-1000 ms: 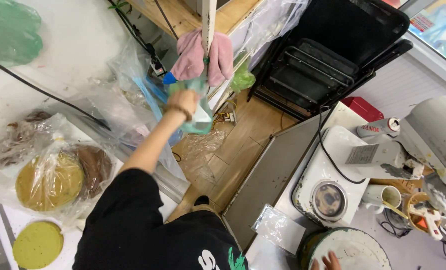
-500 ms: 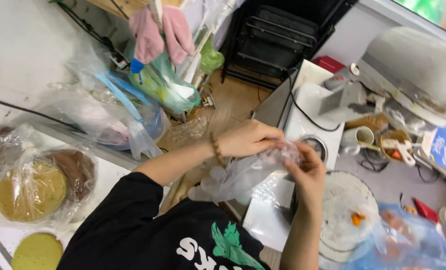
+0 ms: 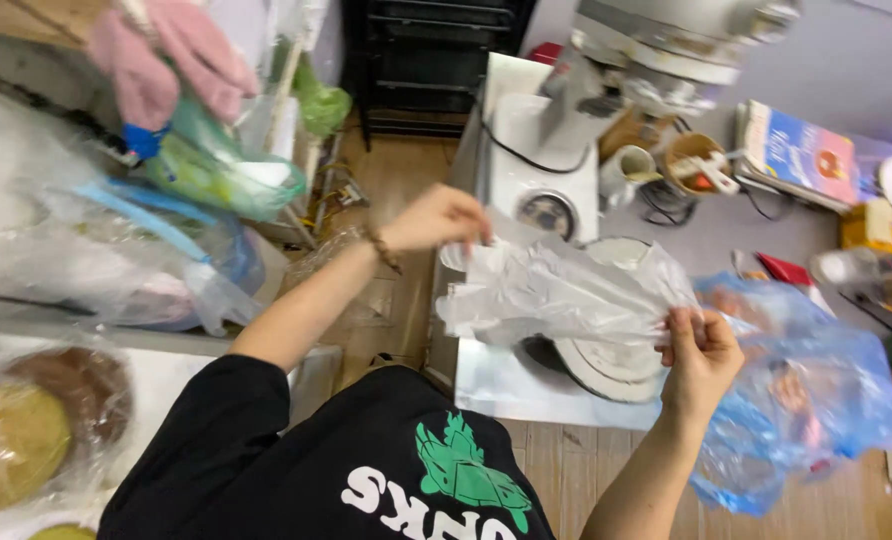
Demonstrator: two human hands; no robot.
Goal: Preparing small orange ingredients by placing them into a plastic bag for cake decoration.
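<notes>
Here, stretched between both hands at chest height: a clear plastic glove, crumpled and translucent, long axis running roughly left to right, slightly downward toward the right. Left hand at the upper left end, fingers pressed together and pinching the glove's edge near what looks like the cuff. Right hand at the lower right end, fingers curled and pinching the other end, thumb side up. Both hands touching it, neither nearer than the other; glove lying directly between them, held taut enough to span the gap, well above the white counter. Beneath the glove, partly hidden by it, a round white lidded pot on that counter. Just beside the right hand, to its right and below, a blue plastic bag, apart from the fingers so far as can be told. Behind, farther off: a white scale-like appliance and two cups. Off to the left, more bagged goods and a bagged flat yellow disc, well apart from either hand.
</notes>
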